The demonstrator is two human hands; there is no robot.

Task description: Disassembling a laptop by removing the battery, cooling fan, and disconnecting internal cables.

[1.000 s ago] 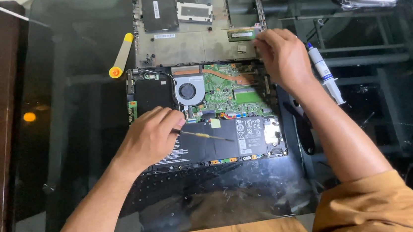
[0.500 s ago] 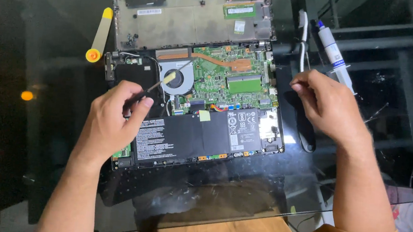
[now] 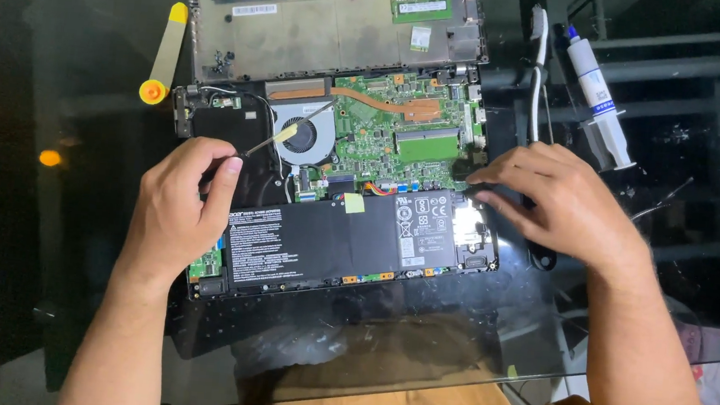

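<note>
Laptop (image 3: pixel 334 200) lies open on glass table (image 3: pixel 85 74), bottom cover (image 3: pixel 323 26) already off, board and fan (image 3: pixel 299 134) still seated; my left hand (image 3: pixel 177 212) pinches thin tool (image 3: pixel 284 131) over the fan, right hand (image 3: pixel 560 203) rests empty, fingers spread, at the chassis edge.

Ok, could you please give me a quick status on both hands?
Left hand grips thin metal tool, tip over round grey fan. Right hand steadies open laptop's right edge. Nothing obstructing.

dark glass table (image 3: pixel 76 73) bore an opened laptop (image 3: pixel 335 192), its detached cover (image 3: pixel 323 26) just beyond, a yellow pry tool (image 3: pixel 165 53) at left, a syringe (image 3: pixel 597 97) and white cable (image 3: pixel 536 79) at right.
</note>
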